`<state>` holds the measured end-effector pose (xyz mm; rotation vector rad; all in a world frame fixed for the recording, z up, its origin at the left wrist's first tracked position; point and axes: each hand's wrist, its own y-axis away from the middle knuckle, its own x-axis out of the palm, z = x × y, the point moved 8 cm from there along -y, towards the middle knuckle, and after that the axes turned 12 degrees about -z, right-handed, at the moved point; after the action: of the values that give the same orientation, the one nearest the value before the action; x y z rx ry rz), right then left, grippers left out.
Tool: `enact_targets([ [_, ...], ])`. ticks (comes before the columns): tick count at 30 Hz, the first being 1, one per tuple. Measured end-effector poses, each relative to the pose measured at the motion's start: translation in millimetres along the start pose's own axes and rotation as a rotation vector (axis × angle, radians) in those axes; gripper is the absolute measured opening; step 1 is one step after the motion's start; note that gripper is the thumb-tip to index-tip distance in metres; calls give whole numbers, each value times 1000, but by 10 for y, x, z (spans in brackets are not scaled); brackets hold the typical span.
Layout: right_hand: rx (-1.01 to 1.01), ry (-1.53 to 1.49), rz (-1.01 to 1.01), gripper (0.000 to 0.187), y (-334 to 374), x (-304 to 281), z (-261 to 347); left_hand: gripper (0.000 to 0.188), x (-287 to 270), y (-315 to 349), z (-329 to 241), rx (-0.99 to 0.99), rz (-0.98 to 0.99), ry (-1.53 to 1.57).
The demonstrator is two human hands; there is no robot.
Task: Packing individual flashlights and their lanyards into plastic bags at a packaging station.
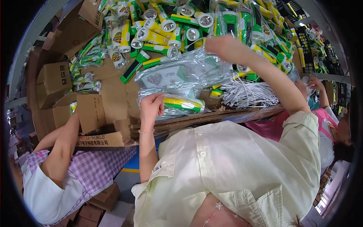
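Observation:
My left hand (151,108) is closed at the near edge of the pile, pinching a clear plastic bag by its end. A yellow and green flashlight (183,104) lies within that bag's film, right beside the fingers. Farther off, my right hand (224,48) is raised over the heap, its fingers smeared by motion. A thin pale cord shows next to its fingertips, but whether the hand grips it is unclear. Beneath it spreads a stack of flat clear printed bags (170,77). Bundled white cables (247,93) lie to the right of the stack.
Many yellow and green flashlights (153,36) are heaped at the back. Cardboard boxes (53,84) stand at left, where a co-worker's arm (62,145) reaches into one. Another person's hands (312,85) work at right. A cardboard edge (204,118) runs along the front.

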<state>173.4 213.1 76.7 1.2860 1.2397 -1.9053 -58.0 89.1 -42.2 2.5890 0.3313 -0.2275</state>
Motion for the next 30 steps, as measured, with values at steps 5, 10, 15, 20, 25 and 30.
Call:
enact_targets([
  [5, 623, -743, -541, 15, -297, -822, -32, 16, 125, -75, -268, -54, -15, 350],
  [10, 584, -1351, -909, 15, -289, -518, 531, 17, -46, -276, -197, -5, -201, 370],
  [15, 712, -1584, -522, 12, -181, 735, 920, 22, -85, -393, 80, -17, -178, 157],
  [20, 364, -268, -66, 8, -39, 1096, 1012, 23, -64, -337, 111, -8, -116, 148],
  [25, 438, 103, 401, 7, 26, 1087, 912, 22, -22, -266, -27, 189, -157, -62],
  [30, 327, 173, 327, 6, -89, 1145, 968, 19, -22, -233, -25, 84, -66, 26],
])
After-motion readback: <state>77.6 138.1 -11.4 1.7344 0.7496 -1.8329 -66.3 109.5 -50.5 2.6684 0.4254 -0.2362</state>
